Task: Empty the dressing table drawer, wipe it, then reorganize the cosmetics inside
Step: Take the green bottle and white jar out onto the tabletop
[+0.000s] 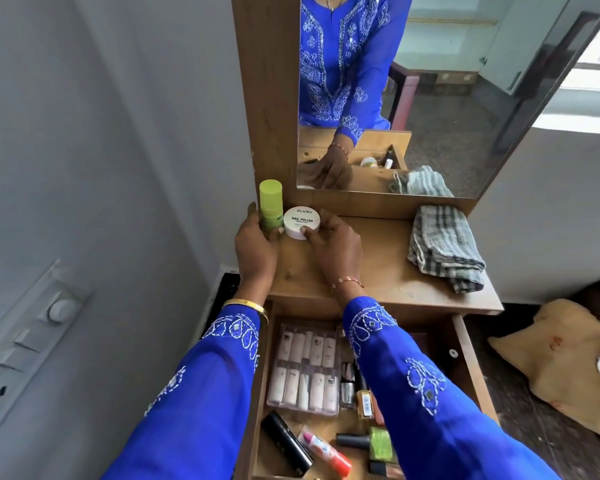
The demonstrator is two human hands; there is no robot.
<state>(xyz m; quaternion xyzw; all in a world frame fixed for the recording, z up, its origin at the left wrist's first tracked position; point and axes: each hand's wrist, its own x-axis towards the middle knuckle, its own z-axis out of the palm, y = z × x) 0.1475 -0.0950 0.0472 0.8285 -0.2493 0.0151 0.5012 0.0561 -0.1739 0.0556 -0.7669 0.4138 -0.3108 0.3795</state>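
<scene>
On the wooden dressing table top (388, 268), at its back left corner, my left hand (257, 244) grips a lime green bottle (271, 206) standing upright. Beside it my right hand (333, 244) holds a round white nail polish remover tub (300, 221), tilted toward me. Below, the drawer (465, 358) stands open. Inside lie a clear pack of pale tubes (307, 368), several nail polish bottles (354, 389), a black tube (286, 443), a pink and red tube (324, 452) and a green item (380, 443). My sleeves hide part of the drawer.
A folded checked cloth (444, 247) lies on the right of the table top. A mirror (430, 81) rises behind it. A grey wall with a switch panel (32, 337) is at the left. A tan cushion (561, 358) lies on the floor at the right.
</scene>
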